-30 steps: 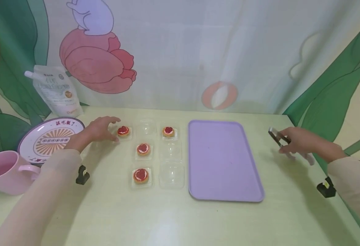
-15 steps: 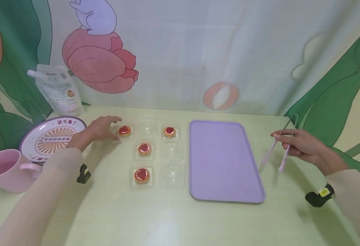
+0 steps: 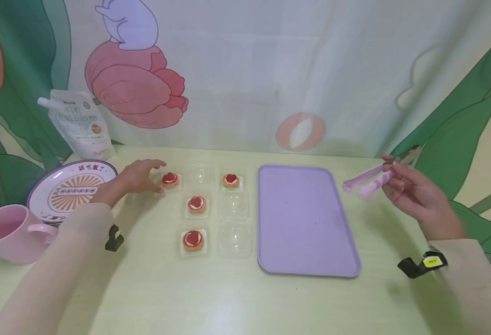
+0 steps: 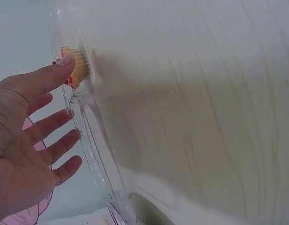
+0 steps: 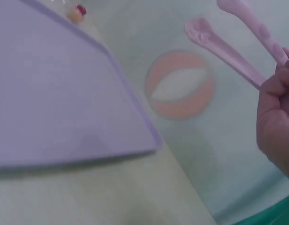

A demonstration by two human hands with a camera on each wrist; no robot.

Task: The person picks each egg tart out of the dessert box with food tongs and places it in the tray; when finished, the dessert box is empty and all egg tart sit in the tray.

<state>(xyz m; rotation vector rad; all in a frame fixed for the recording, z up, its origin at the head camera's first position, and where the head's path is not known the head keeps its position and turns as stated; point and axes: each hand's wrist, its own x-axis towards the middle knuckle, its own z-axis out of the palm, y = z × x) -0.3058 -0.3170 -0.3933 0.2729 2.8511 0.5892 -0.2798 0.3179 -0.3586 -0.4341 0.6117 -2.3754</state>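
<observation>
As you look down, a pale counter [image 3: 211,298] spreads before you, and your beige sleeves [image 3: 44,270] reach in from both sides. A small black camera [image 3: 114,238] sits at your left wrist, with a matching one at your right.

At the far left, just beside your left sleeve, a pink mug [image 3: 6,232] stands upright. Near the middle, a front tart [image 3: 192,240], round and red-topped, sits in clear plastic; behind it is a middle tart [image 3: 196,204]. Immediately right of each lies a clear shell [image 3: 234,239]. Right of those, a lilac tray [image 3: 304,223] lies flat, its long sides running away from you.

Your right hand [image 3: 421,195] is raised off the tray's right side, its grip narrow, pinching a pair of tongs [image 3: 375,184]. Their pink ends point left towards the tray, slightly apart; the metal bend sticks out past your fingers.

Your left hand [image 3: 138,177] has a wide grip, thumb and fingers spread just left of the far-left tart [image 3: 170,179]. The left wrist view shows the thumb overlapping that tart; you cannot tell whether they touch. A far-right tart [image 3: 230,181] sits near the tray's far left corner.

Beyond your left forearm are a patterned plate [image 3: 73,191], a white spouted pouch [image 3: 79,123], then a curtain [image 3: 237,70] printed with leaves and a pink flower.
</observation>
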